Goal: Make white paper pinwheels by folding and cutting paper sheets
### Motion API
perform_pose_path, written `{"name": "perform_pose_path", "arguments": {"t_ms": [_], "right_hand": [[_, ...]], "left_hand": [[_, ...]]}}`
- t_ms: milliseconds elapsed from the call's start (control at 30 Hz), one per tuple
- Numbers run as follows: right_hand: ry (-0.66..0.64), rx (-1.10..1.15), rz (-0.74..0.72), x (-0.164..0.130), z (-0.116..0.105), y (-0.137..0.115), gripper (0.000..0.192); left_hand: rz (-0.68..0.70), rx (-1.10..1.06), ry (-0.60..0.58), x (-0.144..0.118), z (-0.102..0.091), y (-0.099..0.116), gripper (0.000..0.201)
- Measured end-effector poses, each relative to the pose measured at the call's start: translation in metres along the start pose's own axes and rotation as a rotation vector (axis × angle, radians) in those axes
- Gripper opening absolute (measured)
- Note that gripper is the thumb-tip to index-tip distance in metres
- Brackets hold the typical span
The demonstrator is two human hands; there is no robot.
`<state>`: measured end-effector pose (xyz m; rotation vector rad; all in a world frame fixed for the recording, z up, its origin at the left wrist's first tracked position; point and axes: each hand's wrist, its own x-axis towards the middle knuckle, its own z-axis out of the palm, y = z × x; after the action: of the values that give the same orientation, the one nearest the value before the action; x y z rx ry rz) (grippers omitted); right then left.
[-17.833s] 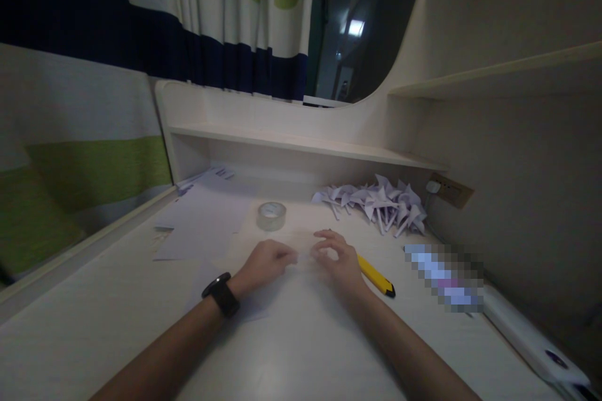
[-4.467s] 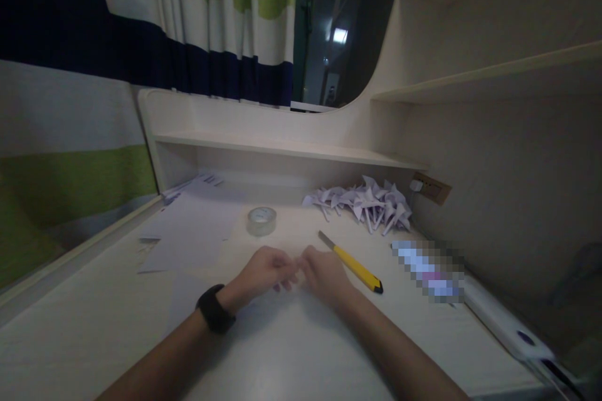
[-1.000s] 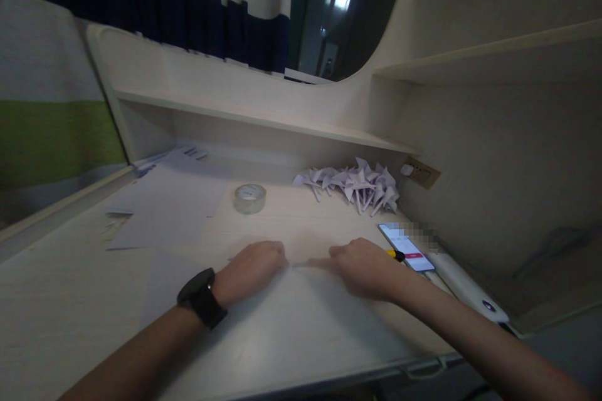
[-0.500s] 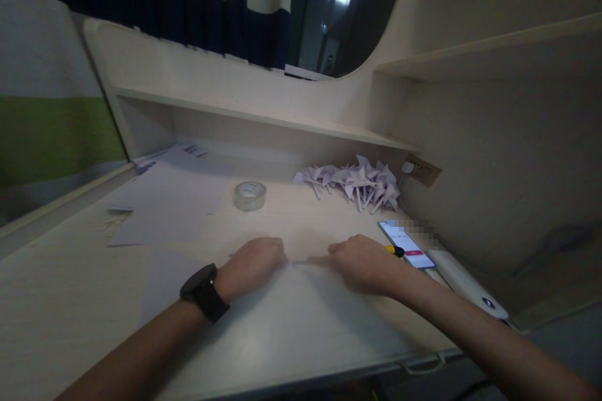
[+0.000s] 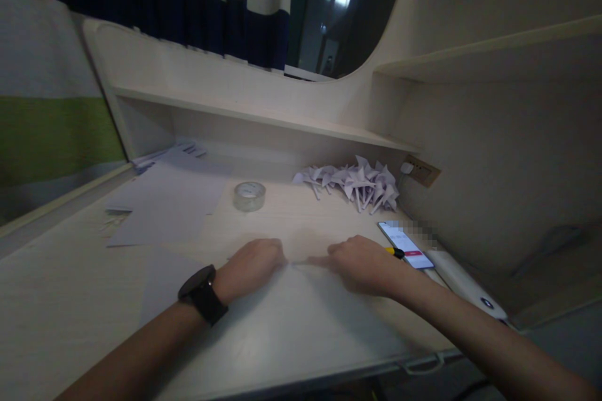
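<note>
My left hand [image 5: 256, 268], with a black watch at its wrist, is closed low over the desk, its fingertips turned down and largely hidden. My right hand [image 5: 361, 263] faces it, most fingers curled and the index finger reaching left. In the narrow gap between them shows a thin pale paper strip [image 5: 297, 263], pinched at both ends as far as I can see; its full shape is hidden. A roll of clear tape [image 5: 249, 196] rests beyond my left hand. A sheet of paper [image 5: 164, 282] lies partly behind my left wrist.
White sheets [image 5: 176, 194] are stacked at the left. Folded paper pinwheels [image 5: 357, 183] are heaped at the back right. Beside my right forearm lie a lit phone [image 5: 405, 244], a yellow-and-black tool [image 5: 395, 252] and a long white device [image 5: 468, 285]. A shelf [image 5: 263, 118] runs along the back.
</note>
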<state>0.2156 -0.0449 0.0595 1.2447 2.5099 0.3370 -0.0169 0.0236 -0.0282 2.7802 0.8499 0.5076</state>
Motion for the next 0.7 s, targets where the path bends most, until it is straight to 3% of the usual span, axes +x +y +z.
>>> {"name": "perform_pose_path", "arguments": {"t_ms": [700], "right_hand": [[-0.003, 0.002, 0.03, 0.001, 0.004, 0.002, 0.026]], "left_hand": [[-0.034, -0.013, -0.065, 0.002, -0.01, 0.008, 0.021]]}}
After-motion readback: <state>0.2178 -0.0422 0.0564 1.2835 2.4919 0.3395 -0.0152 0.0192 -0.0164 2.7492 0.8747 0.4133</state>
